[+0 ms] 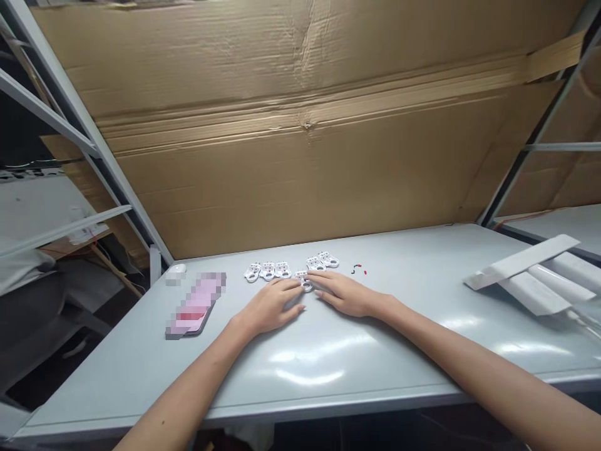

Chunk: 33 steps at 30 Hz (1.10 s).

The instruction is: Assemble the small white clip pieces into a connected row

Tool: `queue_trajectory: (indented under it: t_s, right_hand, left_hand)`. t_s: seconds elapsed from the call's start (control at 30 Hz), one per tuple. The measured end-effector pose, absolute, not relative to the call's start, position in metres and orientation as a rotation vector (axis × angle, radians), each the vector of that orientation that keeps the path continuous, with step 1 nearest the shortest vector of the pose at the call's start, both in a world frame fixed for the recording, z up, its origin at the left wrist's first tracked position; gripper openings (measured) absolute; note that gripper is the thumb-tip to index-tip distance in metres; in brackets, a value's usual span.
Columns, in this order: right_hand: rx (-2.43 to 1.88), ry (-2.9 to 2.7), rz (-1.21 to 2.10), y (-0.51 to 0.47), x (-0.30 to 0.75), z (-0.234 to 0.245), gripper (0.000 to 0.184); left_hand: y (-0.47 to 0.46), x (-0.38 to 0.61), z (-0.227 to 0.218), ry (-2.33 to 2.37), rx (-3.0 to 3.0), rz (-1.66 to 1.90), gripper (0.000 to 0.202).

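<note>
Cardboard (328, 181) backs a pale, perhaps metal table (422, 269) bearing white pieces (282, 269).

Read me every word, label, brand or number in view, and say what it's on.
No text is readable.
White pieces: any markings too small to read.
Pink item: pixelated, unreadable.
Cardboard: no lettering visible.
Black-and-white strip, far left: too blurred.
</note>
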State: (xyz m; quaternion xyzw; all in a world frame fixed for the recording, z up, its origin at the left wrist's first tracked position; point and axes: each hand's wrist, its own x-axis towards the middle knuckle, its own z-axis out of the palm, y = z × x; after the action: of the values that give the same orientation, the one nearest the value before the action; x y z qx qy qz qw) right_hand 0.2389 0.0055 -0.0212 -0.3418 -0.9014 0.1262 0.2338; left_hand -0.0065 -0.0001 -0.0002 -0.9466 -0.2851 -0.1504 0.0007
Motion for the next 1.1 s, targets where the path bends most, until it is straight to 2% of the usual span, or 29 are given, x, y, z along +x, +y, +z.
queue_trajectory:
  t_s: [0.27,0.53,0.73,0.9,1.1]
  right_hand:
    - [-1.032,-2.395,0.337,0.008,0.241,-0.026,0.052]
    - [-1.017,-2.312,0.233,0.015,0.257,-0.012,0.035]
    - [-1.360,-2.222,0.166,0.026,0.288,0.004,0.033]
    - [-1.714,-2.127,0.306,0.032,0.313,0.006,0.029]
    - [-1.782,-2.103,0.429,0.034,0.328,0.003,0.026]
  left_hand:
    - [0.004,-0.006,-0.003,-1.084,-2.912,-0.293,0.052]
    - [0.009,-0.004,-0.004,-1.219,-2.934,-0.250,0.055]
    - [0.010,-0.003,-0.002,-1.273,-2.932,-0.216,0.060]
    - [0.009,-0.003,-0.003,-1.295,-2.941,-0.196,0.061]
    - [0.008,-0.003,-0.003,-1.296,-2.905,-0.211,0.055]
